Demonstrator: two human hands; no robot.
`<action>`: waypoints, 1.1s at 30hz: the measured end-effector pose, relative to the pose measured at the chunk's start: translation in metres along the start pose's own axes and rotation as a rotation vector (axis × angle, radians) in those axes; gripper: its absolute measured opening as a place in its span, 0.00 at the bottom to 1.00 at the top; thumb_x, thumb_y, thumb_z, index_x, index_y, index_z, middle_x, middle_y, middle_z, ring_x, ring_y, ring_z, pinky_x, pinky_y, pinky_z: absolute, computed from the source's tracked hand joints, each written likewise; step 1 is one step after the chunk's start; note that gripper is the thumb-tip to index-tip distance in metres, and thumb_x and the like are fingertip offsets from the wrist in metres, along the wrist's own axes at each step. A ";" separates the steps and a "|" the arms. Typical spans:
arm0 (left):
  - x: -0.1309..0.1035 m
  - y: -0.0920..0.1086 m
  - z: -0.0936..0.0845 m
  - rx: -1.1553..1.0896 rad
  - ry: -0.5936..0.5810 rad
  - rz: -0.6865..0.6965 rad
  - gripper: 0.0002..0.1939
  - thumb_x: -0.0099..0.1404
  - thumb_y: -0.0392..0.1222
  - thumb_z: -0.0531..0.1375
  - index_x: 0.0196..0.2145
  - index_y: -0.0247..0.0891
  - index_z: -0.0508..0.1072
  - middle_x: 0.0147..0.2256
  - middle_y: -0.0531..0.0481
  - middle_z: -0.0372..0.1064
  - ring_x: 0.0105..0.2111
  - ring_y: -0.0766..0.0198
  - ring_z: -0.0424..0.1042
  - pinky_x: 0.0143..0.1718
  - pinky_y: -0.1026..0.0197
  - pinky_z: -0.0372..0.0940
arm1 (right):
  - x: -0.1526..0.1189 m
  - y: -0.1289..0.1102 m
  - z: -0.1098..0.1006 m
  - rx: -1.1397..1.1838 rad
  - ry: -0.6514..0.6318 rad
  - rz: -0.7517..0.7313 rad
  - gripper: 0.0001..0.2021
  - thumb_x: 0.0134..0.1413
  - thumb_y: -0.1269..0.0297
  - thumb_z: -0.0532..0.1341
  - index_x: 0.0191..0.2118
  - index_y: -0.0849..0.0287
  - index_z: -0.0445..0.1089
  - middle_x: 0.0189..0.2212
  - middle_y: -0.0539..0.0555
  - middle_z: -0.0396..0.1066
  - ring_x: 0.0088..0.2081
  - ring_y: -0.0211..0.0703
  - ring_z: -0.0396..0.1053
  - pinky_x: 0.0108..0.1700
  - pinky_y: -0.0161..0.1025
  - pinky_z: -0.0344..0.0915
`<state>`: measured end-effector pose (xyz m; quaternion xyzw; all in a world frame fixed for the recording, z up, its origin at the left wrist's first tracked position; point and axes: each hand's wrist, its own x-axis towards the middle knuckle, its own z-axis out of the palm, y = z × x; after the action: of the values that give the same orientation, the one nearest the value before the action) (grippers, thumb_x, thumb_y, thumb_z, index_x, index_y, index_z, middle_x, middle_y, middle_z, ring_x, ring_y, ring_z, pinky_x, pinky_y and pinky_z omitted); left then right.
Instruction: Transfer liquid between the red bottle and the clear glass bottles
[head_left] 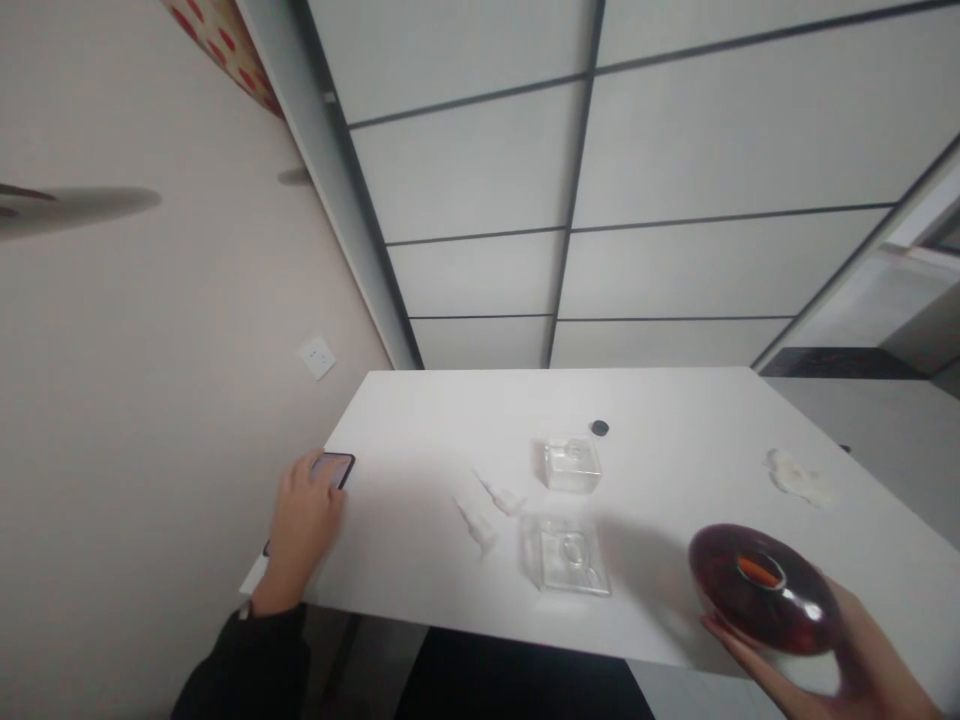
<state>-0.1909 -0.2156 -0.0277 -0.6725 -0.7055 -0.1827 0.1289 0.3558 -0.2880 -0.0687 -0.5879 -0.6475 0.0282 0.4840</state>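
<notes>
My left hand (pixel 304 515) lies over a dark-edged phone (pixel 335 468) at the table's left edge, fingers stretched across it. Much of the phone is hidden beneath the hand. On the right, my right hand (pixel 832 655) grips a glossy dark red-brown rounded vessel (pixel 769 590) from below and its right side, holding it above the table. A round opening in the vessel, orange inside, faces up towards me. Between my hands stand two clear square containers, one nearer (pixel 574 560) and one farther (pixel 573 467). Left of them lie two small whitish pieces with thin tips (pixel 475 525), (pixel 501 496).
The white table (pixel 420 420) carries a small black disc (pixel 600 428) behind the containers and a crumpled white piece (pixel 796 478) at the right. A wall with a socket (pixel 317 357) borders the left side. Pale panelled doors (pixel 480 280) rise behind the table.
</notes>
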 end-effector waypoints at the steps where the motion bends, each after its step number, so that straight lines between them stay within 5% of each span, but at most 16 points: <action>1: -0.001 -0.013 -0.002 0.032 0.002 -0.026 0.21 0.68 0.34 0.53 0.53 0.34 0.79 0.55 0.28 0.74 0.60 0.32 0.71 0.62 0.27 0.65 | 0.002 0.000 0.000 -0.011 -0.003 -0.010 0.31 0.63 0.45 0.70 0.64 0.57 0.72 0.54 0.61 0.78 0.51 0.69 0.78 0.57 0.60 0.71; 5: -0.007 -0.036 -0.007 0.186 0.009 -0.078 0.22 0.66 0.33 0.54 0.54 0.37 0.80 0.58 0.29 0.73 0.58 0.33 0.72 0.59 0.30 0.69 | 0.011 -0.003 0.000 -0.051 -0.022 -0.001 0.33 0.63 0.40 0.69 0.63 0.59 0.72 0.54 0.62 0.78 0.50 0.69 0.79 0.54 0.60 0.73; 8: -0.011 -0.026 -0.005 0.152 0.081 -0.081 0.24 0.68 0.34 0.54 0.59 0.35 0.75 0.64 0.28 0.68 0.64 0.30 0.68 0.61 0.28 0.67 | 0.020 -0.010 -0.004 -0.061 -0.028 -0.046 0.32 0.64 0.42 0.69 0.64 0.58 0.71 0.55 0.64 0.77 0.51 0.69 0.78 0.54 0.60 0.73; 12: -0.016 0.041 0.004 -0.228 0.109 0.149 0.20 0.76 0.42 0.53 0.63 0.42 0.70 0.59 0.36 0.74 0.61 0.41 0.74 0.64 0.36 0.68 | 0.035 -0.018 -0.007 -0.074 -0.071 -0.193 0.29 0.68 0.50 0.70 0.68 0.56 0.67 0.56 0.63 0.76 0.53 0.63 0.78 0.55 0.57 0.75; 16: -0.010 0.131 0.009 -0.586 -0.120 0.397 0.19 0.77 0.45 0.57 0.63 0.47 0.70 0.61 0.43 0.76 0.61 0.49 0.75 0.64 0.45 0.70 | 0.047 -0.022 -0.004 -0.132 -0.150 -0.305 0.30 0.72 0.55 0.66 0.72 0.54 0.61 0.58 0.65 0.74 0.55 0.62 0.77 0.54 0.55 0.78; 19: 0.011 0.165 0.017 -0.722 -0.124 0.289 0.14 0.75 0.47 0.58 0.55 0.45 0.74 0.53 0.44 0.79 0.56 0.49 0.77 0.63 0.45 0.70 | 0.051 -0.023 0.001 -0.167 -0.192 -0.355 0.30 0.73 0.58 0.64 0.74 0.54 0.59 0.59 0.65 0.73 0.56 0.61 0.77 0.53 0.54 0.80; 24: 0.037 0.159 0.045 -0.765 -0.030 -0.016 0.07 0.72 0.48 0.55 0.36 0.45 0.67 0.34 0.50 0.74 0.37 0.54 0.76 0.43 0.52 0.72 | 0.052 -0.025 0.009 -0.202 -0.255 -0.436 0.30 0.73 0.65 0.61 0.76 0.52 0.58 0.59 0.65 0.74 0.56 0.61 0.78 0.52 0.54 0.82; 33: 0.035 0.157 0.052 -0.753 0.046 -0.003 0.22 0.69 0.45 0.57 0.23 0.46 0.48 0.22 0.57 0.53 0.26 0.60 0.58 0.33 0.56 0.58 | 0.056 -0.028 0.013 -0.230 -0.270 -0.545 0.34 0.71 0.73 0.60 0.78 0.55 0.54 0.57 0.67 0.75 0.55 0.61 0.79 0.51 0.54 0.83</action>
<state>-0.0338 -0.1570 -0.0463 -0.6676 -0.5867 -0.4444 -0.1120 0.3353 -0.2453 -0.0253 -0.4347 -0.8383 -0.0981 0.3140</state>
